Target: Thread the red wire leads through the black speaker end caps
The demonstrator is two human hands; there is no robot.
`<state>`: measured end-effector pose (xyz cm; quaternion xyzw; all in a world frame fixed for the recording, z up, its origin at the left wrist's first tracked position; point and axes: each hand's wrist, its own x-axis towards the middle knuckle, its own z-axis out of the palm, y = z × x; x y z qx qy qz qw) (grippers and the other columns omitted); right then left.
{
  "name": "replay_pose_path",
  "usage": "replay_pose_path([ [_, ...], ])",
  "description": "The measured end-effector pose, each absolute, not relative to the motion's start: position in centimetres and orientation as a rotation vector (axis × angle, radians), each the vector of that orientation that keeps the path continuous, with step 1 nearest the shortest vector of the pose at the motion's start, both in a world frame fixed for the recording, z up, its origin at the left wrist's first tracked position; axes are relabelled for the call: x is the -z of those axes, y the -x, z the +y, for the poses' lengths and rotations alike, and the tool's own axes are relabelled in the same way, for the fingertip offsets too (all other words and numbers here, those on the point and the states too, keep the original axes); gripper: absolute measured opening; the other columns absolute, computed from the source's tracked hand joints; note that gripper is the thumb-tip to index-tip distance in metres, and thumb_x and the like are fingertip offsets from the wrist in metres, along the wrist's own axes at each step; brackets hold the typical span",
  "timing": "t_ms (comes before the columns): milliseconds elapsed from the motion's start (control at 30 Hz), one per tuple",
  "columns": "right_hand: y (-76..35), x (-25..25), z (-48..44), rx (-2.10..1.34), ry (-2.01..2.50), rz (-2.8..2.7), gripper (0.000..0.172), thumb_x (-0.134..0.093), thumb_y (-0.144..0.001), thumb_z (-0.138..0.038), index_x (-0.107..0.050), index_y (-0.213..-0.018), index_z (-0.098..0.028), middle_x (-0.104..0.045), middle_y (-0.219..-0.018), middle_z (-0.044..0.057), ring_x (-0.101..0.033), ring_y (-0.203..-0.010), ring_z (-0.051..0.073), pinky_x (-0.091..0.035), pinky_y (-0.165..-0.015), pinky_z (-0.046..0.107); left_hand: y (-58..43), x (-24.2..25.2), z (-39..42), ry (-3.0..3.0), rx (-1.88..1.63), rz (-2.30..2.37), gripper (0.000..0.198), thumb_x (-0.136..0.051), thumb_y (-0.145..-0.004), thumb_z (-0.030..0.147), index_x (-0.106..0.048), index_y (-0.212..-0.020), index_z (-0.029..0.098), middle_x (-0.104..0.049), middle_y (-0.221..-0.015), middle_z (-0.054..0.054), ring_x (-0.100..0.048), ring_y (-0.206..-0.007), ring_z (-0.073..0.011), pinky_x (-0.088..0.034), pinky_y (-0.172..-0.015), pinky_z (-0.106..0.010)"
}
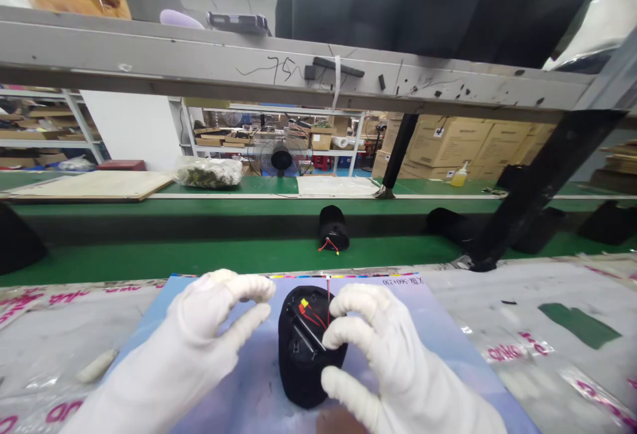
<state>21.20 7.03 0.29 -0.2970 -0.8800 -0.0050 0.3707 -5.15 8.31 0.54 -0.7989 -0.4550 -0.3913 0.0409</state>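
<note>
**Inspector A:** Position of the item in hand?

**Inspector B:** A black cylindrical unit (303, 354) stands upright on a blue sheet (448, 348), which lies on the near bench (547, 367). It sits between both gloved hands. Red wires (313, 318) and a yellow connector (303, 302) lie across its top face.

**Inspector A:** Right hand?

**Inspector B:** The right hand (383, 348), in a white glove, grips the unit from its right side. The thumb presses low on the wall and the curled fingers rest on the top rim beside the wires.

**Inspector A:** Left hand?

**Inspector B:** The left hand (199, 334), also gloved, is open and holds nothing. Its thumb and forefinger are spread in a loose pinch shape just beside the unit's left edge, not touching it.

**Inspector A:** Surroundings?

**Inspector B:** Beyond the bench runs a green belt (149, 258). A second black unit (333, 227) lies on its side there, red wires showing at its end. Further back there is a clear bag (209, 172), a desk fan (281, 155), a yellow bottle (458, 175) and stacked cardboard boxes (448, 142). A grey shelf beam (199, 62) crosses overhead.
</note>
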Motion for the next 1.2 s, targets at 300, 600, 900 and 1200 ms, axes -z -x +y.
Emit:
replay_pose_path([
  [300,-23.9,2.7,8.2,-0.288,1.132,-2.322,0.102,-0.067,-0.080,-0.061,-0.006,-0.154,-0.026,-0.049,-0.141,0.019,-0.058,-0.122,0.035,-0.057,-0.089,0.050,1.2,1.1,7.4,2.671,1.001,-1.927,0.041,-0.045,-0.096,0.035,-0.048,-0.136,0.031,-0.074,-0.077,0.004,-0.072,-0.069,-0.0155,-0.057,-0.065,-0.024],
  [600,-19.8,8.5,7.2,0.052,1.037,-2.177,0.123,-0.061,-0.076,-0.073,0.014,-0.154,-0.015,-0.050,-0.139,0.030,-0.060,-0.119,0.043,-0.056,-0.087,0.057,1.4,3.3,8.4,2.690,1.208,-1.731,0.064,-0.044,-0.076,0.006,-0.049,-0.135,0.031,-0.068,-0.067,0.010,-0.063,-0.053,-0.0087,-0.052,-0.054,-0.015],
  [900,-20.2,7.1,7.2,-0.352,0.912,-2.114,0.106,-0.071,-0.076,-0.061,-0.009,-0.154,-0.023,-0.043,-0.146,0.020,-0.048,-0.132,0.036,-0.043,-0.107,0.054,2.0,0.4,6.3,2.917,1.009,-1.688,0.064,-0.046,-0.092,0.019,-0.027,-0.151,0.034,-0.077,-0.090,0.004,-0.074,-0.078,-0.0152,-0.058,-0.074,-0.022],
  [1200,-23.9,2.2,10.2,-1.352,1.026,-1.906,0.058,-0.033,-0.097,-0.056,-0.034,-0.146,-0.024,-0.062,-0.124,0.011,-0.064,-0.102,0.023,-0.051,-0.092,0.041,2.6,-1.5,7.9,2.817,1.112,-1.855,0.041,-0.038,-0.095,0.037,-0.057,-0.129,0.027,-0.063,-0.133,-0.004,-0.060,-0.122,-0.0235,-0.045,-0.106,-0.038],
])
